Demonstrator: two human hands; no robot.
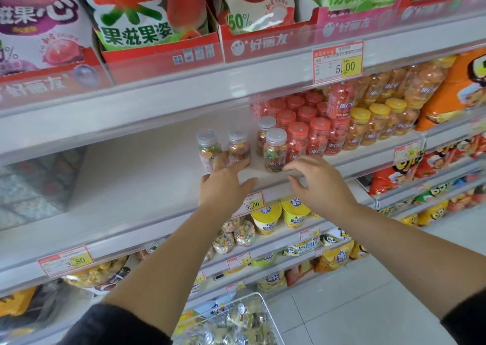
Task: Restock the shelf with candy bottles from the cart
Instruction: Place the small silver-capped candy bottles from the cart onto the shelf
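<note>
Your left hand [223, 184] and right hand [318, 184] hang loose, empty — slide the clear-capped bottles [238, 147] snug against the red-capped row [297, 139].

Left grip [223, 184] outstretched, right grip [319, 184] loosely spread

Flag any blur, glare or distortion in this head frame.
Head view: wide-angle distortion bows the shelf edge; glare hazes the clear guard strip above; both the left hand and right hand are slightly soft; the cart at the bottom is blurred.
</note>
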